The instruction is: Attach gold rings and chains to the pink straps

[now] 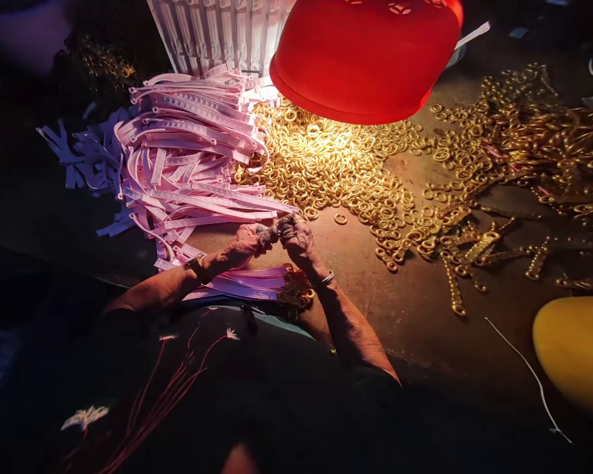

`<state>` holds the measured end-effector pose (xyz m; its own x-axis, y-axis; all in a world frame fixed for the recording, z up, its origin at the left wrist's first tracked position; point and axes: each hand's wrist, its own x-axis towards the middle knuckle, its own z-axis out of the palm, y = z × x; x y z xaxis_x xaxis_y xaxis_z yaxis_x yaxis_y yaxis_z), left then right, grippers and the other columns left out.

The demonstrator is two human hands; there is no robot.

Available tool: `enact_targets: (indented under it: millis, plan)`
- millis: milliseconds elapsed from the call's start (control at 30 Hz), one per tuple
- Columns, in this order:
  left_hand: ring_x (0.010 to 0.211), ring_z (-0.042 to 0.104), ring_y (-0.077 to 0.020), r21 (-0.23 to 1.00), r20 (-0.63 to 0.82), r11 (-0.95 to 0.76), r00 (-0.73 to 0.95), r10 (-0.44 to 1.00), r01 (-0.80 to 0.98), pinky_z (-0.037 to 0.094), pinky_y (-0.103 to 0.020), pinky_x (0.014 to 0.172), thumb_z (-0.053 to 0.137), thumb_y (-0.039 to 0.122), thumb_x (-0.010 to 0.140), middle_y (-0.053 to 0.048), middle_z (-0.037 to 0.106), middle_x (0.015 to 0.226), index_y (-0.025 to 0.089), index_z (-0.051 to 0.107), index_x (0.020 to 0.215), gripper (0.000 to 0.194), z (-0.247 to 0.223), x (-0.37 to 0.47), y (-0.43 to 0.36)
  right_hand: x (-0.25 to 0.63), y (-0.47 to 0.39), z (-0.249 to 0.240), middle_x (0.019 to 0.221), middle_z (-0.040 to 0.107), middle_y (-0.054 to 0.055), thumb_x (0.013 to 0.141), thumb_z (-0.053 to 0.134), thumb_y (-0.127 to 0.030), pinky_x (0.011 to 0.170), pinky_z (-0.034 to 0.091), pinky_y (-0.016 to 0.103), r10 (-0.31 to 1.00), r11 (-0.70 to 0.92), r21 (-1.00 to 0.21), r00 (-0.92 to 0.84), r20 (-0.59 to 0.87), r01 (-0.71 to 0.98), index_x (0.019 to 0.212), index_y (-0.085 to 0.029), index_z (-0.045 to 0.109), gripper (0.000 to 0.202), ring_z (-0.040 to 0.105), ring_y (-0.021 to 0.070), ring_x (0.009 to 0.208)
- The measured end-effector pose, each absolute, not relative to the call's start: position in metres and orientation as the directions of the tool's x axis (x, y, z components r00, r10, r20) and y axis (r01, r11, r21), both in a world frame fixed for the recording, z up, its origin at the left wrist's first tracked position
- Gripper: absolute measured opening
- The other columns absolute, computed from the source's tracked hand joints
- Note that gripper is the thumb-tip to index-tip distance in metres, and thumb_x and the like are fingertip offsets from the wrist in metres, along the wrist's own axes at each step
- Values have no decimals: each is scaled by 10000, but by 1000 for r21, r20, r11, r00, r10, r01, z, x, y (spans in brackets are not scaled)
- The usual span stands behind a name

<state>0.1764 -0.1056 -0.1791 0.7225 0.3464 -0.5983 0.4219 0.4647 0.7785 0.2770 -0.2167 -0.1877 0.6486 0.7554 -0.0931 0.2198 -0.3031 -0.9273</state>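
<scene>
Item: pink strap [237, 209], thin, limp and light (judged), its near end pinched between left hand [250, 242] and right hand [296, 240], both closed on it at the table's [415, 309] lit centre. Best gripped near that end. Adjacent: gold rings [326, 164], slippery, fiddly.

We see our left hand [250, 242] and our right hand [296, 240] drawn close together in front of our chest, the fingertips of both meeting and pinched shut, knuckles up. Whatever sits between the fingertips is too small to make out. Our left forearm comes in from the lower left, lying low and nearly flat, a band at its wrist. Our right forearm rises steeply from below, elbow bent, a bangle at its wrist.
</scene>
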Motion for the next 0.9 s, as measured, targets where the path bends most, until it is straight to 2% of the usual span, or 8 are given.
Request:
enact_targets:
  millis: [133,200,333,433,533,600,733,900]
  plan:
    - [350,311,-18,751,-630,456,723,283,477,146,-194,379,785,323,621,37,470,439,121,569,589,298,-155,179,-93,272,-225,-169,732,529,23,942,375,-499,625,388,270,823,-222,-939,567,-36,262,862,-205,499,329,455,133,648]
    - [357,267,-10,752,-621,439,751,223,491,134,-193,387,770,264,620,54,401,418,130,513,528,304,-142,176,-87,262,-235,-160,737,542,22,928,436,-475,599,369,265,860,-235,-926,508,-55,297,927,-192,509,292,453,125,616]
    - [386,270,-17,757,-618,349,779,109,552,146,-191,400,788,300,630,45,400,428,114,574,549,295,-125,162,-84,233,-261,-151,646,529,11,917,475,-455,535,283,268,859,-356,-839,497,-122,410,927,-180,490,275,414,121,523]
    - [413,289,-25,748,-624,285,781,-5,599,157,-190,410,824,355,619,30,431,456,103,610,575,333,-124,147,-92,211,-278,-150,628,545,29,911,481,-531,518,238,274,846,-399,-776,521,-108,488,964,-171,485,365,448,141,511]
    - [441,321,-36,737,-623,265,777,-88,621,191,-188,421,816,408,638,18,453,488,100,619,587,370,-123,133,-105,196,-289,-149,628,545,43,896,482,-601,512,204,278,816,-435,-760,567,-106,483,935,-176,481,428,444,140,503]
    - [469,350,-45,753,-608,265,791,-71,602,239,-184,440,789,426,675,11,470,513,100,621,594,376,-122,124,-112,190,-292,-149,630,542,33,888,486,-627,517,218,274,780,-463,-789,608,-147,403,927,-186,476,443,434,131,502]
    - [527,435,-75,806,-562,270,824,69,527,349,-192,496,754,422,720,-7,530,560,99,644,643,350,-118,113,-123,186,-292,-148,650,533,13,890,478,-620,552,316,274,747,-431,-883,622,-235,184,901,-200,472,419,453,133,550]
    - [534,494,-86,742,-615,375,786,55,555,390,-191,497,794,396,660,-27,580,586,92,630,622,348,-122,111,-129,192,-285,-143,673,499,9,914,444,-533,590,339,277,844,-341,-922,493,-214,184,743,-206,421,369,411,120,602]
